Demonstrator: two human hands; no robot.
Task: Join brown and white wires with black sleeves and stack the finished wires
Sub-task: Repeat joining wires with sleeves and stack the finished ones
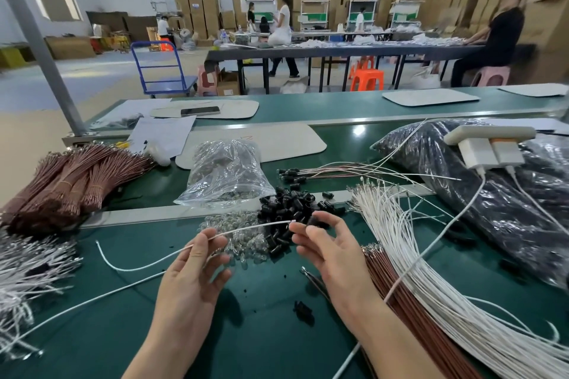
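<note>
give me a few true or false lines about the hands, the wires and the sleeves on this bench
1. The left hand pinches a white wire. True.
2. The right hand holds a brown wire. False: it holds a black sleeve at its fingertips.
3. The pile of black sleeves lies beyond the hands. True.
4. The tied brown wire bundles lie at the far right. False: they lie at the left.
5. A phone lies on the bench beyond. True.
</note>
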